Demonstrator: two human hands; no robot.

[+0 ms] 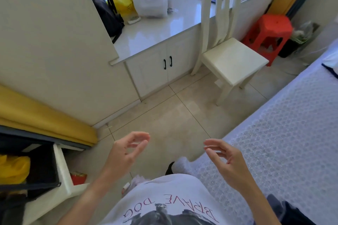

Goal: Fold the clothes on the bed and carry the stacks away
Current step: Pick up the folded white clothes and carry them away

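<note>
My left hand (126, 151) and my right hand (225, 159) hover in front of my chest above the tiled floor, both with loosely curled fingers spread apart and nothing in them. The bed (285, 133) with a pale textured cover fills the right side; my right hand is over its near corner. A white garment with a dark blue edge (331, 60) lies at the bed's far right edge, mostly cut off. A dark garment (287, 210) lies on the bed at the bottom right, beside my right forearm.
A cream chair (230, 56) stands ahead on the floor, a red stool (270, 29) behind it. A white counter (157, 33) holds plastic bags and a laptop. Left: a yellow curtain (45, 120) and a dark bin (36, 166) with yellow contents.
</note>
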